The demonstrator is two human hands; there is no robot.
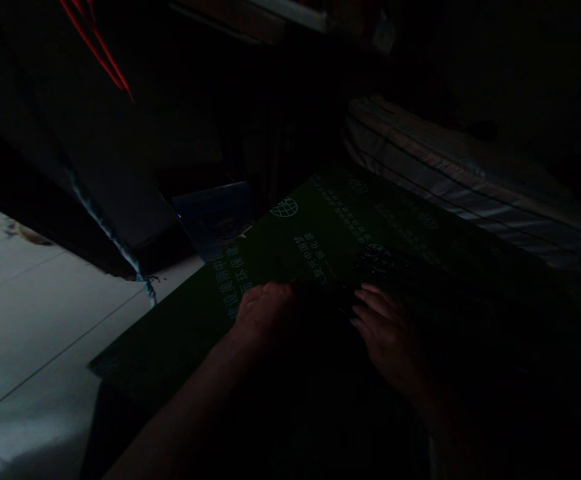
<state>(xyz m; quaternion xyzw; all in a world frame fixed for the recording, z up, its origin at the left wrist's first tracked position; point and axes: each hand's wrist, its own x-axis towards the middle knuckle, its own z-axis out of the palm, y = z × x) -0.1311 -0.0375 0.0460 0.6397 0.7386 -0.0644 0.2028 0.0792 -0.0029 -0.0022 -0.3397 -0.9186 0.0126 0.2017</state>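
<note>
A green board with white globe marks and printed characters (315,227) spreads out below both hands. My left hand (268,303) is above its middle, fingers curled closed with the knuckles up. Whatever those fingers may hold is lost in shadow. To the right, my right hand (383,330) has its fingers stretched toward the left, slightly apart. They lie at a very dark, soft-looking item with small pale specks (383,260), whose kind I cannot make out. Between the hands the picture is almost black.
Beyond the board's far right edge is a striped mattress-like pad (420,157). A blue box-like object (218,217) stands behind the board. At left, a pale twisted cord (103,223) hangs above light floor tiles (30,360). Red cords (100,50) dangle at upper left.
</note>
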